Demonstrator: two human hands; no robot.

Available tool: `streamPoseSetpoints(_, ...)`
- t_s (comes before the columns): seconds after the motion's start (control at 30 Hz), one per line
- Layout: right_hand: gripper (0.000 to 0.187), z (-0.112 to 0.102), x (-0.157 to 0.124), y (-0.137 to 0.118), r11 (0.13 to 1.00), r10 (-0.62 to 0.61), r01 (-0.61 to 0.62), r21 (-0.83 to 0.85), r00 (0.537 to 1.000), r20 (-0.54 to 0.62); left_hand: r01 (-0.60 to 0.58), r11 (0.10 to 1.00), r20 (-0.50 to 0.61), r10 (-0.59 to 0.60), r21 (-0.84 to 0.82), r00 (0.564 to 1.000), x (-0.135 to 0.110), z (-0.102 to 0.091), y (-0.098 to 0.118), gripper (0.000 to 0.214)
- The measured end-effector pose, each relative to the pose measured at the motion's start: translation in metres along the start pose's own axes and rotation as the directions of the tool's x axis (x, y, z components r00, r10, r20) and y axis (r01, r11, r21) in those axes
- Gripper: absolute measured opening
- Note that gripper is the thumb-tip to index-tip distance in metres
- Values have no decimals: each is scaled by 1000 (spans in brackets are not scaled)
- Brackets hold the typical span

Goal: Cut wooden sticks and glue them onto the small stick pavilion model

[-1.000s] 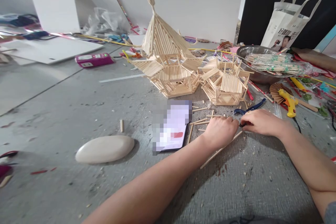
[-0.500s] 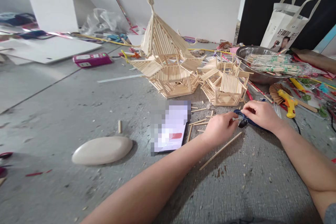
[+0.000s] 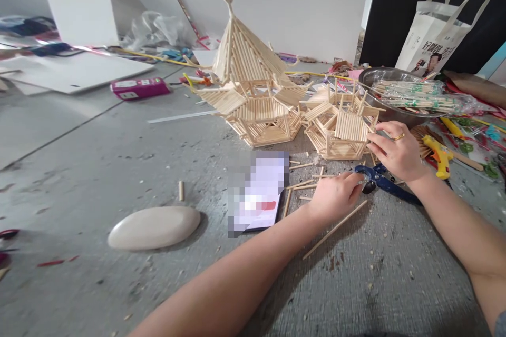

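My left hand point(image 3: 335, 195) rests on the grey floor with its fingers curled, pinching something small that I cannot make out, right at the head of the blue-handled cutters point(image 3: 389, 183). The cutters lie flat on the floor. My right hand point(image 3: 396, 151), with a ring on one finger, is up at the right edge of the small stick model point(image 3: 339, 127), thumb and fingers closed on its rim. The tall stick pagoda point(image 3: 249, 84) stands just left of it. Loose sticks point(image 3: 304, 184) lie around my left hand, one long stick point(image 3: 336, 229) under my wrist.
A phone point(image 3: 259, 192) lies left of my left hand, and a smooth oval stone point(image 3: 154, 227) farther left. A metal bowl point(image 3: 381, 76) with bagged sticks, a yellow glue gun point(image 3: 437, 152) and a white tote bag point(image 3: 438, 37) are at the right. White boards lean at the back.
My right hand has let go of the blue cutters and moved up to the small stick model. The cutters now lie on the floor. My left hand has barely shifted.
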State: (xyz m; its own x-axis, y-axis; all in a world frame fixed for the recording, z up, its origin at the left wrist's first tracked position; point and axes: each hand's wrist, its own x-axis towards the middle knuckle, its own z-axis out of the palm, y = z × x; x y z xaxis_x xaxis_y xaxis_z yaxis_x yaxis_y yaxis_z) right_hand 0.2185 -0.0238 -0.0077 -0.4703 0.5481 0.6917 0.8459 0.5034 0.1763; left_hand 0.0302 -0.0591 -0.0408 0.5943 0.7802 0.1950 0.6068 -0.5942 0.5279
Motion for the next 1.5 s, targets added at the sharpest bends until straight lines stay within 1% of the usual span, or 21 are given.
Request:
streamPoseSetpoints(0.1, 17, 3, 4, 5, 1000, 14, -15, 17, 998, 59, 8, 999, 20, -7, -49, 1000, 0, 1, -2, 27)
streamPoseSetpoints(0.2, 18, 4, 6, 5, 999, 17, -21, 37, 995, 103, 6, 998, 31, -4, -58, 1000, 1, 3, -4, 29)
streamPoseSetpoints(0.37, 21, 6, 6, 4, 1000, 5, -4, -9, 990, 138, -2, 998, 35, 5, -69, 999, 1, 3, -6, 30)
streamPoseSetpoints(0.47, 22, 7, 5, 4, 999, 12, -7, -36, 990, 138, -10, 998, 33, 12, -66, 999, 1, 4, -7, 30)
streamPoseSetpoints(0.67, 23, 9, 3, 3, 999, 22, -18, -28, 990, 142, -73, 993, 81, 65, 97, 995, 1, 4, -8, 32)
streamPoseSetpoints(0.9, 22, 9, 3, 2, 1000, 28, -27, -11, 992, 124, -99, 982, 120, 80, 162, 990, 1, 1, -6, 32)
streamPoseSetpoints(1.03, 21, 10, 3, 3, 999, -12, 15, -39, 997, 75, -122, 976, 131, 99, 179, 986, 1, 3, -8, 31)
streamPoseSetpoints(1.13, 18, 12, 2, 5, 998, -47, 48, -47, 999, 18, -148, 970, 116, 127, 193, 985, 1, 5, -10, 28)
streamPoseSetpoints(1.2, 17, 13, 2, 6, 997, -56, 56, -45, 998, 5, -161, 967, 96, 145, 197, 985, 1, 6, -10, 27)
streamPoseSetpoints(1.37, 16, 11, 3, 8, 998, -63, 63, -31, 998, 9, -166, 964, 92, 150, 206, 984, 1, 4, -9, 28)
streamPoseSetpoints(1.5, 18, 6, 3, 8, 999, -45, 45, 11, 998, 52, -152, 963, 96, 134, 221, 986, 1, 2, -7, 29)
